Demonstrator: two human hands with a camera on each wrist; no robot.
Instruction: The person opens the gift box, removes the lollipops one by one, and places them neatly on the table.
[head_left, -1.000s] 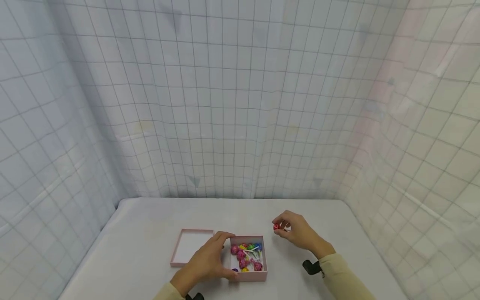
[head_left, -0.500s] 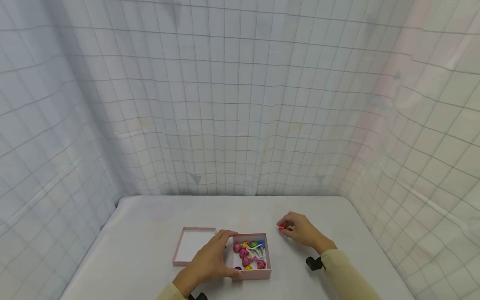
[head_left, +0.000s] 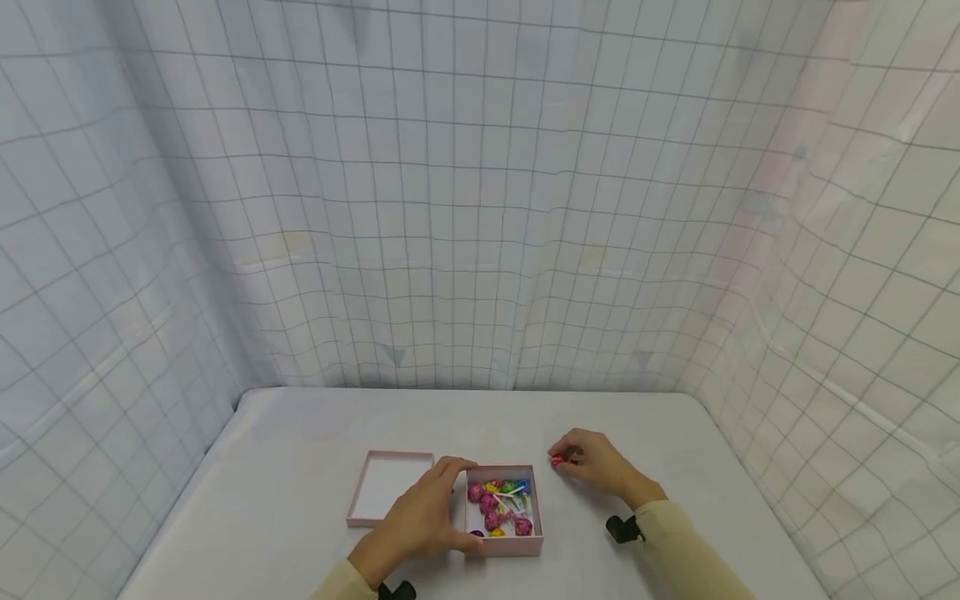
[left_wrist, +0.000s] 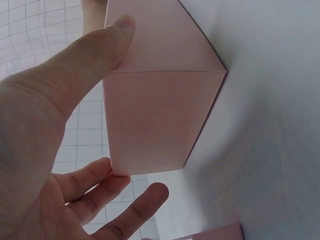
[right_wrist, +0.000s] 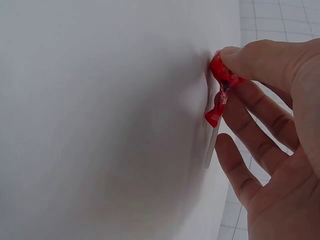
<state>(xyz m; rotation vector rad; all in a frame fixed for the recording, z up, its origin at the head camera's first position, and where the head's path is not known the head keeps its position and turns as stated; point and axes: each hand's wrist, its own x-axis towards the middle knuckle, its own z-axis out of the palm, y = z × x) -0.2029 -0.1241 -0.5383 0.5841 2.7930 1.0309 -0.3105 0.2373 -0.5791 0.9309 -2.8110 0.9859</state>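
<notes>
My left hand (head_left: pixel 426 515) grips an open pink box (head_left: pixel 504 547) at its left side. Its thumb presses the near wall, and fingertips reach the far edge; in the left wrist view the box's outer walls (left_wrist: pixel 150 120) fill the span between them. Several lollipops (head_left: pixel 492 505) in pink, yellow, green and blue wrappers lie inside, their white sticks toward the right. To the right of the box, my right hand (head_left: pixel 596 462) pinches a red-wrapped lollipop (right_wrist: pixel 218 112) by its head, between thumb and fingers. Its white stick (right_wrist: pixel 212 150) lies close along the white tabletop.
The pink box lid (head_left: pixel 386 487) lies inside-up on the table, left of the box and partly behind my left hand. White cloth (head_left: pixel 675 425) covers the table. Gridded white curtains (head_left: pixel 465 208) hang at the back and both sides.
The red lollipop and my right hand shift slightly right, then a little back left and nearer. My left hand keeps its hold on the box. The whole head view shifts slightly.
</notes>
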